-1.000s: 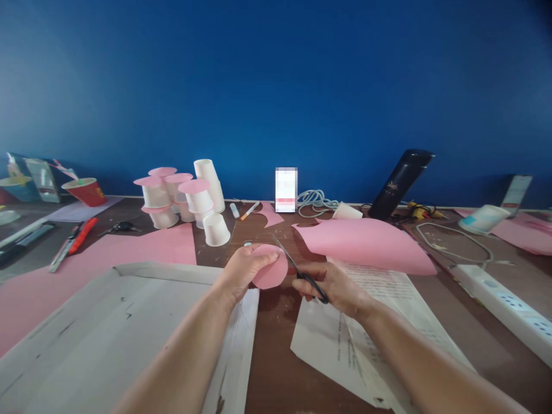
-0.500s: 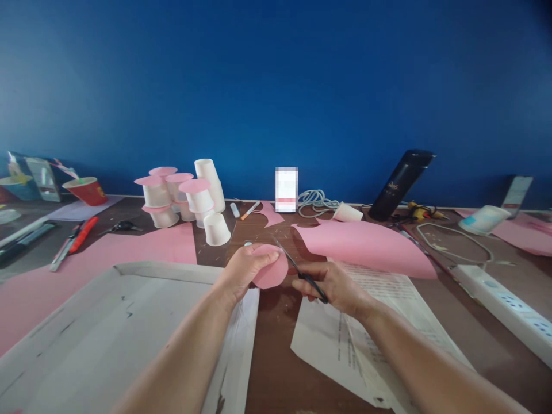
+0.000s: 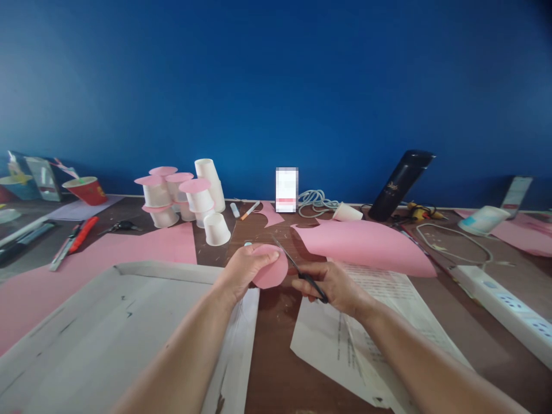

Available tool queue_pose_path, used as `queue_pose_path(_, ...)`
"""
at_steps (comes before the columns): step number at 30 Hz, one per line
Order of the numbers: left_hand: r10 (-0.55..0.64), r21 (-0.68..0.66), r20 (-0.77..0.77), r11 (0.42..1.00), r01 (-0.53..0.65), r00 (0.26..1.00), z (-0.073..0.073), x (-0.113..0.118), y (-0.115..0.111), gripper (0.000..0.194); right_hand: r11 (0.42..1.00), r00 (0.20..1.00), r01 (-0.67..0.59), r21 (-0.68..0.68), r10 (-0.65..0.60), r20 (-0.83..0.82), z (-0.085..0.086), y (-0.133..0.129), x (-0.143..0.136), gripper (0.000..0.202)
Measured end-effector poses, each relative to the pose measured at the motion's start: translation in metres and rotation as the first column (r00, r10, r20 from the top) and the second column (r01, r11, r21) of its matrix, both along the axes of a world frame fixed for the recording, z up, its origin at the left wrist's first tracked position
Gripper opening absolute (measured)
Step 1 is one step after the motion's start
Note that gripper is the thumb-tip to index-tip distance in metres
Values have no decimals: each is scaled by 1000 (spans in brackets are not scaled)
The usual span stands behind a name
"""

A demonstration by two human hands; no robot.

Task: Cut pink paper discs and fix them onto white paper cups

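Observation:
Between thumb and fingers, my left hand (image 3: 241,270) pinches a pink paper circle (image 3: 271,271) above the brown table (image 3: 276,345). My right hand (image 3: 336,287) grips black-handled scissors (image 3: 304,273), their blades pointing up and left beside the circle's right edge. Whether the blades touch the paper I cannot tell. Behind my right hand lies a large curved pink sheet (image 3: 366,246). Printed paper sheets (image 3: 328,345) are under my right forearm. A white shallow tray-like board (image 3: 107,339) lies beneath my left forearm.
Stacked white paper cups (image 3: 200,201) with pink discs stand at the back left. A single cup (image 3: 216,229) is in front. A utility knife (image 3: 73,244) lies left. Toward the right are a black flask (image 3: 401,184) and a power strip (image 3: 509,310). A phone (image 3: 287,190) stands mid-back.
Almost nothing differs. Both hands, the paper circle and the scissors keep the same positions.

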State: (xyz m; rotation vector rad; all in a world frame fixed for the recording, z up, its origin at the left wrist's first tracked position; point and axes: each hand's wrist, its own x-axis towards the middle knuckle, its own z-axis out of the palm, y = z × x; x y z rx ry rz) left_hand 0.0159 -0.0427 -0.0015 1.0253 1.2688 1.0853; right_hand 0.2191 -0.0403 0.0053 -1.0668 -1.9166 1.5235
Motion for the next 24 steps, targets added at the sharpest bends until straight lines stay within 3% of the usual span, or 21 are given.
queue_pose_path(24, -22, -2, -9, 1000, 22, 1000, 0, -2, 0, 38, 999, 998, 27, 38, -29, 52, 1, 0, 0, 40)
